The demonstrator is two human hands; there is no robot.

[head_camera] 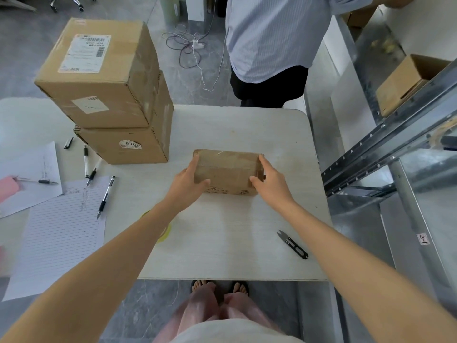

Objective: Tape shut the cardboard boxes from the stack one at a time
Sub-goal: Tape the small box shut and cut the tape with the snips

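A lined sheet (61, 243) and a plain white sheet (34, 169) lie flat at the far left of the pale, faintly grained table (222, 256), with slim pens (106, 196) scattered over and beside them. Behind the papers stands the stack. An upper box (99, 78) of creased brown cardboard, with a white printed label on top, sits slightly askew on a lower box (131, 147) that has a small sticker on its near face. Both are blocky and scuffed. A yellowish translucent ring (165, 235) shows from under the left forearm, mostly hidden. The left hand (188, 188) grasps the left end of the small box (227, 169), thumb on the near face and fingers curled over the end. This low, rectangular box sits near the middle of the table, right of the stack and apart from it. Its flaps are closed, and glossy clear tape glints across its top. The right hand (272, 184) grasps the right end in the same way, fingers wrapped round the far corner. Further right, black thread snips (293, 244) with pointed blades lie near the table's front edge, well apart from the box. Beyond the far edge stands a person in a pale striped shirt (277, 38). At the right, grey metal shelving (385, 149) with perforated rails holds an open cardboard carton (405, 82).
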